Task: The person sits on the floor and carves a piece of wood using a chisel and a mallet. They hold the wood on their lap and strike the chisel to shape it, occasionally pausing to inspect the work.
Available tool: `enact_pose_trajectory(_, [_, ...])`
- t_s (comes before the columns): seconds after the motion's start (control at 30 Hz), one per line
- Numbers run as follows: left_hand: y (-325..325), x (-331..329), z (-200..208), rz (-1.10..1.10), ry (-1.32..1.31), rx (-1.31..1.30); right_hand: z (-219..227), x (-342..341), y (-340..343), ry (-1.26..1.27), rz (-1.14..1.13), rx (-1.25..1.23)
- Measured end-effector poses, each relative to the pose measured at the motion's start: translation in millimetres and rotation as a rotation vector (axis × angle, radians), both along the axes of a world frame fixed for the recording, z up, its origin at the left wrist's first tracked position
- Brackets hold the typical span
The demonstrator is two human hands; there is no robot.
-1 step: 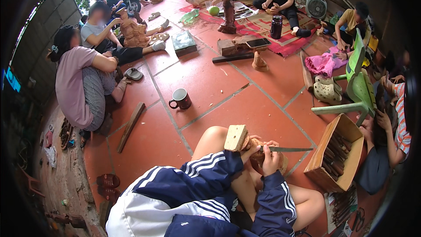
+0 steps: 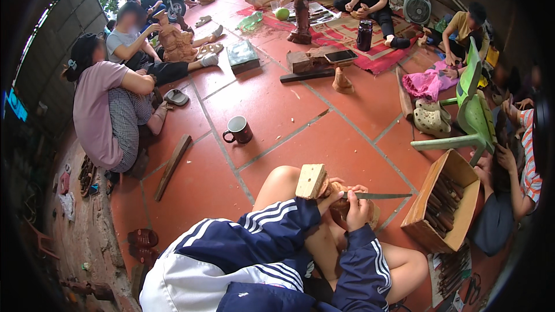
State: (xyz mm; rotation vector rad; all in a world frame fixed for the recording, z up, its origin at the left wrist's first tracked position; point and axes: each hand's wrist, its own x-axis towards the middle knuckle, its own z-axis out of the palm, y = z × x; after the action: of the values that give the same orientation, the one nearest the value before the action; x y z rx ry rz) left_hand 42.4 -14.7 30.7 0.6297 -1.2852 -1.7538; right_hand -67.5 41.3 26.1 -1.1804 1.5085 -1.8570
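Note:
A carved wooden figure [image 2: 336, 188] lies tilted across my lap, its pale block base [image 2: 311, 182] with small holes turned to the left. My left hand [image 2: 330, 201] is closed round the carving near that base. In my right hand [image 2: 358, 212] is a slim, dark grey metal file [image 2: 384, 196], its blade pointing right over the carving. The fingers of my right hand are wrapped round it near the carving. Much of the carving's body is hidden behind my hands.
To my right stand a wooden box [image 2: 462, 211] of tool handles, more tools [image 2: 454, 271] on the floor and a green chair [image 2: 471, 110]. Ahead are a dark mug [image 2: 239, 131] and a wood strip [image 2: 172, 167]. Several people sit around, some handling carvings.

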Motion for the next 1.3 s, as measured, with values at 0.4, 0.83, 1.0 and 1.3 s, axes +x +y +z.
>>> enact_pose_trajectory(0.4, [-1.8,-1.4,-15.2,0.020,0.004,0.017,1.9,-2.0,-0.2,-0.027,-0.003,0.000])
enact_pose_trajectory(0.83, [0.3,-1.2,-8.6,0.002,0.048,0.058,-4.0,-11.0,1.9,-0.191,0.079,0.016])
enact_pose_trajectory(1.0, [1.6,-1.8,-4.6,0.002,0.028,0.050,-4.1,-13.3,2.4,-0.378,0.037,0.053])
enact_pose_trajectory(1.3, [0.0,1.1,-4.8,0.001,0.018,0.044,-1.3,-16.3,5.8,-0.428,0.041,0.109])
